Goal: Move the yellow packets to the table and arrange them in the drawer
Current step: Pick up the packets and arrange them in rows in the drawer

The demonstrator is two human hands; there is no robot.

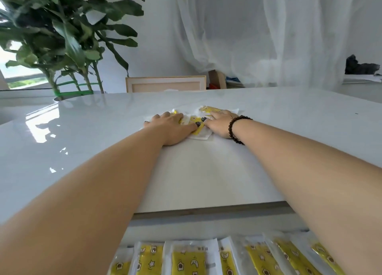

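Now both hands, left hand (172,128) and right hand (219,124), press flat, fingers straight, on loose yellow packets (208,110) on the table (206,171). Next, probably gathering them toward the drawer (206,229).

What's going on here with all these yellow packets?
A person is reaching across a white table with both arms. The left hand and right hand lie flat on a small pile of yellow packets far out on the tabletop, fingers fairly straight, as if gathering them. Nearer the person, below the table edge, a row of similar packets is already lined up side by side.
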